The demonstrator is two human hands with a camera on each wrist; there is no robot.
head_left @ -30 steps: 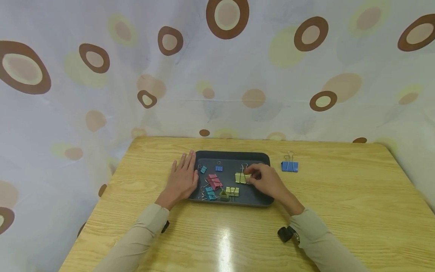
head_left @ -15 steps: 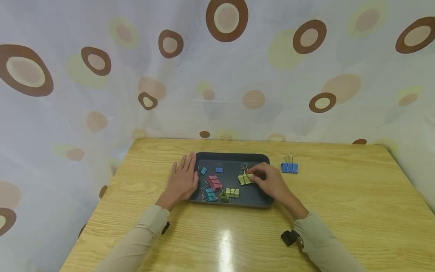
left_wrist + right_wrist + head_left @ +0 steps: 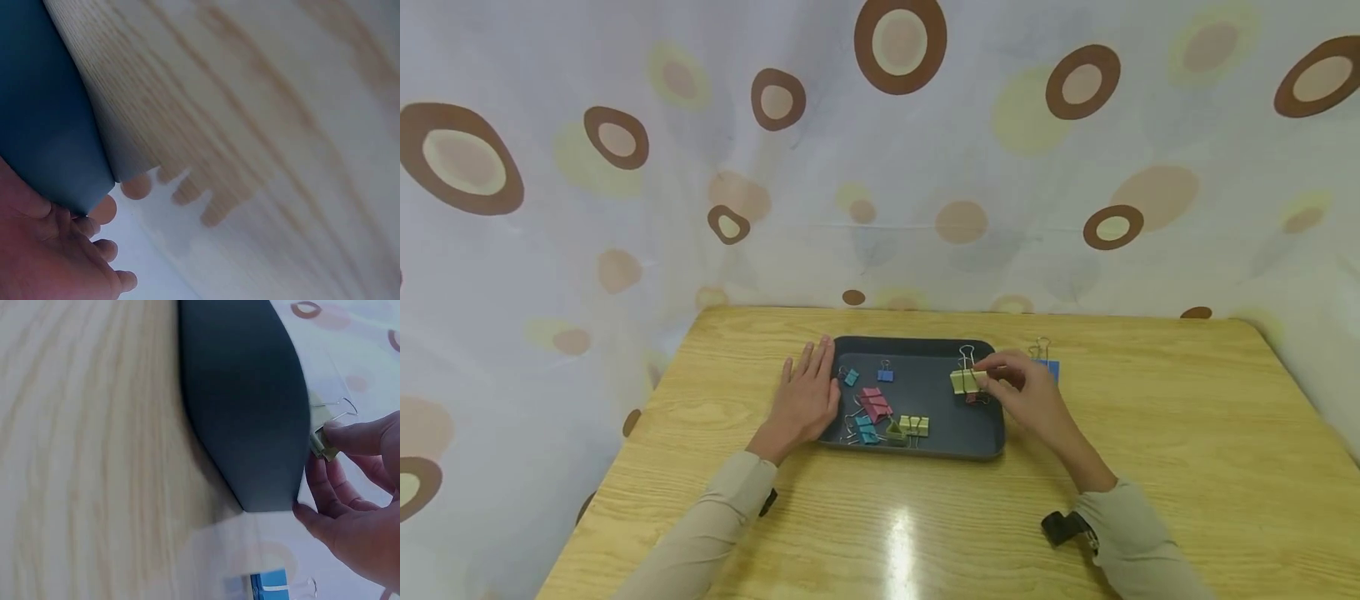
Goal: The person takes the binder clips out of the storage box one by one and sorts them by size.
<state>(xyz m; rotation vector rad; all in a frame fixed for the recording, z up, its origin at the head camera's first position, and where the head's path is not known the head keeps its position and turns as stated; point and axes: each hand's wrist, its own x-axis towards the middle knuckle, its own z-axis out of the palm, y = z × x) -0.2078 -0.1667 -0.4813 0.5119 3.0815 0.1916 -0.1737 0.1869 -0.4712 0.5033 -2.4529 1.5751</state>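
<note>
My right hand pinches a large yellow binder clip between thumb and fingers, over the right part of the dark tray. In the right wrist view the yellow clip shows just past the tray wall. My left hand lies with straight fingers along the tray's left edge. Inside the tray are a pink binder clip, a teal one, a second yellow one and a greenish one. A small red clip sits below the held clip.
A small teal clip and a small blue clip lie near the tray's back left. On the wooden table, right of the tray, a large blue binder clip is partly hidden by my right hand. A patterned curtain hangs behind.
My right hand has lifted the yellow binder clip and carried it right and slightly back. The small red clip now shows, and the hand partly covers the large blue clip. The left hand stays put.
</note>
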